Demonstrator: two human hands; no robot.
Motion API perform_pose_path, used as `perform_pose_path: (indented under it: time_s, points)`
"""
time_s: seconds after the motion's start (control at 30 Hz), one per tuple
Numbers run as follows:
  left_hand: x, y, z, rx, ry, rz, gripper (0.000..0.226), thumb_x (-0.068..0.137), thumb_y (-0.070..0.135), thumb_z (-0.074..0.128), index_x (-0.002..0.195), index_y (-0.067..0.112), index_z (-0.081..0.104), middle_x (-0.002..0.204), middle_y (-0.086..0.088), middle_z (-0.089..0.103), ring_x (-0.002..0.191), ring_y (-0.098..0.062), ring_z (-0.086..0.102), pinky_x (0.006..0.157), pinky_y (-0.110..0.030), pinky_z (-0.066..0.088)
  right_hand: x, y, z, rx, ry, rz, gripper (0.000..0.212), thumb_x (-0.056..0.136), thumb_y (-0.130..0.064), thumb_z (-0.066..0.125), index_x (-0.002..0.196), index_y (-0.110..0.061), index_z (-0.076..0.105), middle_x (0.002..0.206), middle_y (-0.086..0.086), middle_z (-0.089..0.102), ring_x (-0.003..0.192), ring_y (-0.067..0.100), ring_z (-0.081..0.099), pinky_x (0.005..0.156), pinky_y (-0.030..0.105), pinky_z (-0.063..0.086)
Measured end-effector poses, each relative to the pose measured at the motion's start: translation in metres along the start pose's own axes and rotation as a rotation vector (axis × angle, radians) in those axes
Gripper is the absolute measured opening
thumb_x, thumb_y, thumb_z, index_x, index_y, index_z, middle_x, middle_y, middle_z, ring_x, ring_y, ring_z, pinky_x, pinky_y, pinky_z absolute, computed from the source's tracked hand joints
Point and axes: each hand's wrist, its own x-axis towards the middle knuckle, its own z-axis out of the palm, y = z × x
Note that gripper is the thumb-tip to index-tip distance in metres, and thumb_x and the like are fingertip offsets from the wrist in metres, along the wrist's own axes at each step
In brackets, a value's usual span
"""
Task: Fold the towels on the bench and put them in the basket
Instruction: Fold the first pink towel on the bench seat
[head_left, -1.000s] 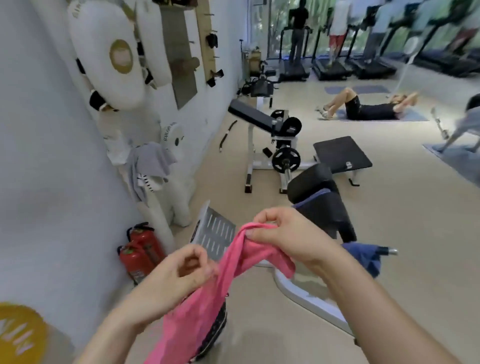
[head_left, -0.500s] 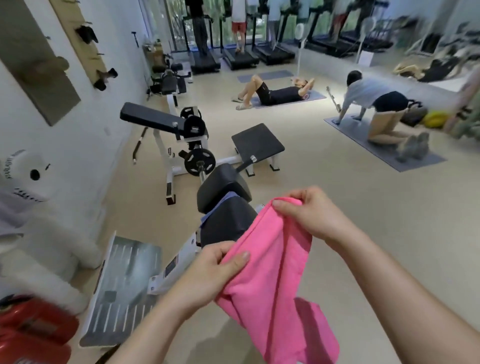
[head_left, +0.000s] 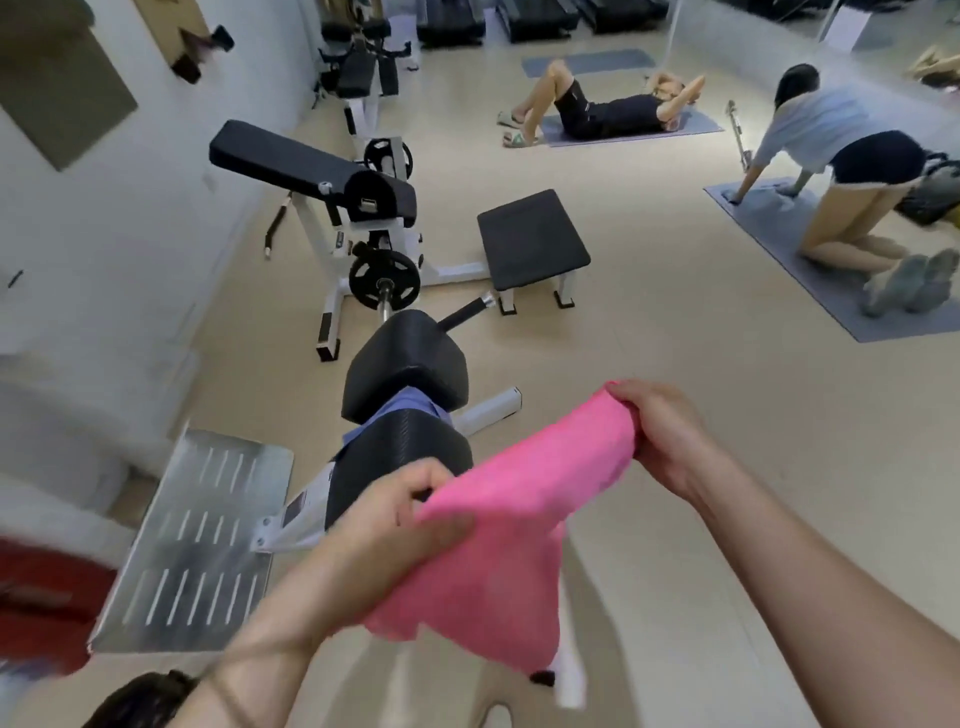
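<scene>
Left hand (head_left: 395, 525) and right hand (head_left: 662, 436) are each gripping the pink towel (head_left: 519, 530), fingers curled round its top edge. The towel is hanging between them. A blue towel (head_left: 395, 415) is lying on the padded tabletop (head_left: 410, 457) beyond.

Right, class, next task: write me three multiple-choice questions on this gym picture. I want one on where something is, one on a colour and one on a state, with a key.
1. Where does the blue towel lie?
A on a floor mat
B on the black padded bench
C on the metal footplate

2. What colour is the held towel?
A white
B green
C pink

3. How is that towel held?
A gripped by the left hand and the right hand, in the air
B lying flat on the floor
C held by one hand only

Key:
1 B, the blue cloth shows between the bench's two pads.
2 C, the cloth is bright pink.
3 A, each hand grips one end and the rest hangs down.
</scene>
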Motion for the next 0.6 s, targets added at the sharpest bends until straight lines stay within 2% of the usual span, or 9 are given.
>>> perform_pose_path:
  time_s: [0.07,0.1,0.13,0.2,0.3,0.4,0.5,0.53,0.6]
  points:
    - [0.022,0.003,-0.007,-0.147,0.231,-0.032,0.033,0.07,0.029,0.078,0.078,0.012,0.05,0.064,-0.018,0.046,0.054,-0.027,0.041,0.048,-0.031,0.033,0.025,-0.014,-0.022,-0.181,-0.224,-0.062,0.023,0.073,-0.036,0.068,0.075,-0.013,0.068,0.079,0.007,0.06,0.077,0.023,0.053,0.062,0.031,0.037]
    - [0.033,0.001,-0.012,-0.08,0.318,-0.026,0.037,0.064,0.034,0.079,0.076,0.013,0.051,0.065,-0.017,0.046,0.057,-0.026,0.038,0.048,-0.029,0.029,0.038,-0.023,-0.034,-0.404,-0.382,-0.12,0.032,0.07,-0.042,0.073,0.083,-0.013,0.07,0.085,0.002,0.065,0.079,0.019,0.058,0.065,0.029,0.041]
    - [0.042,0.003,-0.012,0.053,0.36,-0.03,0.041,0.06,0.041,0.08,0.075,0.014,0.052,0.064,-0.015,0.045,0.057,-0.023,0.035,0.047,-0.026,0.025,0.052,-0.033,-0.043,-0.654,-0.517,-0.193,0.035,0.068,-0.043,0.078,0.09,-0.017,0.071,0.09,-0.005,0.069,0.082,0.012,0.063,0.068,0.023,0.045]
    - [0.059,0.002,-0.004,0.292,0.286,-0.079,0.049,0.062,0.054,0.077,0.08,0.014,0.056,0.06,-0.011,0.045,0.055,-0.021,0.034,0.046,-0.026,0.024,0.083,-0.051,-0.054,-0.991,-0.592,-0.361,0.026,0.069,-0.036,0.082,0.09,-0.025,0.073,0.091,-0.011,0.069,0.083,0.001,0.062,0.07,0.016,0.044]
    - [0.084,0.004,0.04,0.386,-0.025,-0.256,0.034,0.078,0.05,0.072,0.095,0.021,0.064,0.07,-0.008,0.065,0.054,-0.025,0.057,0.051,-0.033,0.05,0.132,-0.076,-0.073,-0.977,-0.548,-0.486,0.008,0.078,-0.019,0.073,0.076,-0.012,0.072,0.073,0.006,0.068,0.064,0.011,0.058,0.06,0.024,0.043]
    - [0.105,0.005,0.081,0.454,-0.152,-0.273,0.029,0.084,0.035,0.072,0.107,0.019,0.064,0.099,-0.003,0.071,0.089,-0.024,0.068,0.079,-0.045,0.055,0.175,-0.092,-0.102,-0.889,-0.522,-0.389,0.02,0.082,-0.009,0.064,0.062,-0.011,0.061,0.057,0.002,0.054,0.056,0.014,0.047,0.053,0.026,0.034]
    - [0.117,0.019,0.098,0.107,0.071,-0.229,0.039,0.079,0.027,0.078,0.106,0.003,0.062,0.101,-0.025,0.067,0.09,-0.036,0.066,0.082,-0.051,0.052,0.217,-0.107,-0.12,-0.845,-0.489,-0.319,0.016,0.082,-0.002,0.059,0.068,-0.008,0.063,0.06,0.003,0.051,0.058,0.016,0.045,0.051,0.024,0.032]
    - [0.122,0.024,0.099,0.017,0.23,-0.197,0.046,0.073,0.032,0.082,0.098,0.0,0.061,0.092,-0.03,0.064,0.08,-0.033,0.065,0.073,-0.049,0.051,0.231,-0.111,-0.123,-0.784,-0.461,-0.292,0.014,0.083,-0.001,0.058,0.074,-0.006,0.067,0.063,0.005,0.052,0.059,0.018,0.047,0.051,0.023,0.036]
    - [0.134,0.033,0.1,-0.041,0.555,-0.125,0.057,0.059,0.047,0.086,0.079,0.004,0.056,0.07,-0.02,0.056,0.056,-0.022,0.056,0.05,-0.032,0.047,0.256,-0.117,-0.123,-0.551,-0.454,-0.176,0.023,0.085,0.003,0.053,0.083,-0.01,0.071,0.068,0.006,0.056,0.06,0.019,0.05,0.054,0.025,0.046]
